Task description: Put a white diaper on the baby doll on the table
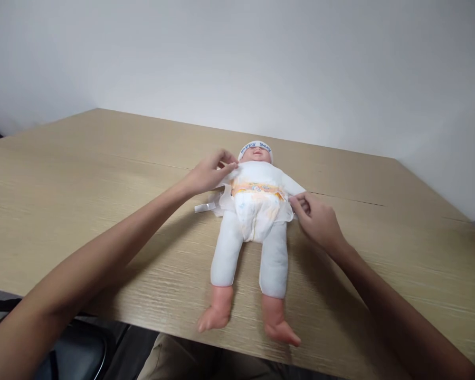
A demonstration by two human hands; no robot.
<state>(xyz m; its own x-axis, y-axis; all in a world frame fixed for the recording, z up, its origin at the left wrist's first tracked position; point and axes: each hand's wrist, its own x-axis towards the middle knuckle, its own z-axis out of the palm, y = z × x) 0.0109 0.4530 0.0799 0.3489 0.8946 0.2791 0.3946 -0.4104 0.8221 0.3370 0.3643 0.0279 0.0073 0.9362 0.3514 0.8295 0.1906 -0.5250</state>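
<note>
A white baby doll [226,248] lies face-up on the light wooden tabletop [83,174] between both hands, wearing a white diaper [257,211] with an orange waistband. The fingers [225,159] of the left hand [206,177] are pinched shut on the diaper's loose flap by the chest. Those of the right hand [320,222] pinch its edge at the opposite hip.

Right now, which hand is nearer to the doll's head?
Left. The left hand pinches white fabric just beside the doll's head; the right hand is lower, pinching the side edge of the diaper.
</note>
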